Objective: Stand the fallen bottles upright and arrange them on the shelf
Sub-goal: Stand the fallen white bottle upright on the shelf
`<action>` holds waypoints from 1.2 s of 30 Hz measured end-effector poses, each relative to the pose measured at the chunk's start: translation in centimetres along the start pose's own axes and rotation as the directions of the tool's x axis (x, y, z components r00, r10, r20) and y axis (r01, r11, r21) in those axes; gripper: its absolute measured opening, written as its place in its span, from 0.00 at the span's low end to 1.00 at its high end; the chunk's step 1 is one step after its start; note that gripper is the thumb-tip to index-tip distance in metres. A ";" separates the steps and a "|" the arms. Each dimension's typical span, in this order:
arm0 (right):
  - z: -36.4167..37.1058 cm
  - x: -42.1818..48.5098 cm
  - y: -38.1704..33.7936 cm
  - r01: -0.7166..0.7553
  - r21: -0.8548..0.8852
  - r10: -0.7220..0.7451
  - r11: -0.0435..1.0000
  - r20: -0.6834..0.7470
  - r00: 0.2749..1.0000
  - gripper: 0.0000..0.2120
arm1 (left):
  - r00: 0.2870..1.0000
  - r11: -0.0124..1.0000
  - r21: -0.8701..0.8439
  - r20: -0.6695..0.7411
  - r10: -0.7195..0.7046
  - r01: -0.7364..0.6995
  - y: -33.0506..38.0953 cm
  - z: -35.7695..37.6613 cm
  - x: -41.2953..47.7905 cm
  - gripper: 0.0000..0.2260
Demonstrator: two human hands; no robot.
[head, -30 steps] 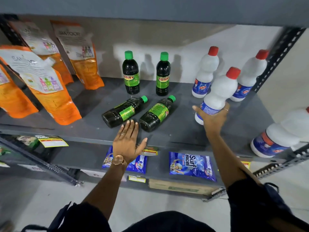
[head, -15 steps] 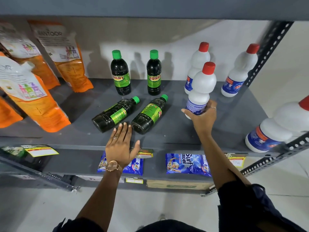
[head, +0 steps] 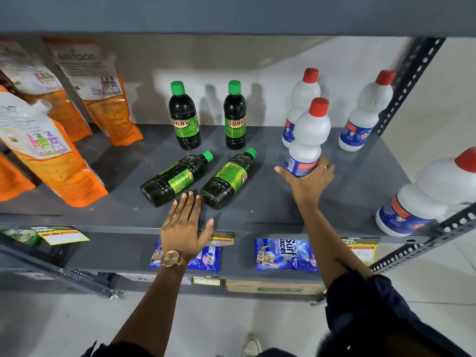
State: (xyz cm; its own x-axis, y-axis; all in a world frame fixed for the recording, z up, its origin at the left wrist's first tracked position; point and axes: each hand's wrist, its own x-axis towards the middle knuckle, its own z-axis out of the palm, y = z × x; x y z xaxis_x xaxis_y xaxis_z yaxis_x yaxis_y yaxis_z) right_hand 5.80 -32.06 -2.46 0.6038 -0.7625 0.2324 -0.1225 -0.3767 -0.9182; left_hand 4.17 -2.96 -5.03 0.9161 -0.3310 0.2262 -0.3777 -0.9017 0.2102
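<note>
Held bottle: a white plastic bottle (head: pixel 309 140) with a red cap and a blue-and-orange label, standing upright near the middle right of the shelf, just in front of another white bottle.
Right hand: the right hand (head: pixel 307 180) is wrapped around the base of that bottle, with a ring on one finger.
Left hand: the left hand (head: pixel 186 225) lies flat and spread on the front of the shelf, grasping nothing; its fingertips (head: pixel 190 195) sit between the bases of the two fallen bottles. A rose-gold watch (head: pixel 171 258) is on the wrist.
Fallen bottles: two dark green-capped bottles lie on their sides, the left fallen bottle (head: pixel 176 179) and the right fallen bottle (head: pixel 228 179), caps pointing back and to the right.
Standing bottles: two dark SUNNY bottles (head: pixel 184 119) stand upright at the back; white red-capped bottles (head: pixel 365 117) stand at the back right, and one tilted white bottle (head: pixel 427 199) leans at the right front corner.
Shelf: a grey metal shelf (head: pixel 270 210) with slotted uprights and price tags on its front edge.
Surroundings: orange SANTOOR refill pouches (head: pixel 98 91) on the left, blue Surf Excel packets (head: pixel 284 255) on the lower tier, a pale wall behind, a light floor below.
</note>
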 end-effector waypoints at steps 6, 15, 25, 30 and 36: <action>-0.8 0.1 1.1 0.029 0.089 -0.037 0.996 0.087 0.996 0.35 | 1.000 1.000 0.009 -0.004 -0.006 0.006 0.1 -0.1 0.0 0.34; -1.1 0.0 1.0 0.011 0.151 -0.027 0.988 0.107 0.994 0.39 | 1.000 1.000 0.013 -0.001 -0.012 0.012 0.0 0.1 -0.1 0.35; -0.8 0.1 1.1 0.022 0.079 -0.028 0.997 0.081 0.996 0.41 | 1.000 1.000 0.006 -0.006 -0.004 0.004 0.0 0.0 -0.2 0.34; -1.4 -0.3 1.8 0.025 0.055 -0.029 0.998 0.075 0.997 0.34 | 1.000 1.000 0.011 -0.007 0.002 -0.002 0.0 0.0 -0.2 0.35; -4.1 -1.6 0.7 0.006 0.009 -0.007 1.000 0.158 0.987 0.28 | 1.000 1.000 0.009 -0.007 0.006 -0.006 0.0 0.0 -0.2 0.34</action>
State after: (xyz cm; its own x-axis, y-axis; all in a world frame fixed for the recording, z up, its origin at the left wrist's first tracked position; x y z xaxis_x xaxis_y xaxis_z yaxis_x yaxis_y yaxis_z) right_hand 1.51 -33.29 -2.16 0.7214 -0.6672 0.1857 -0.1114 -0.3764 -0.9197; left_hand 4.02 -2.94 -5.09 0.9130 -0.3340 0.2341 -0.3815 -0.9024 0.2004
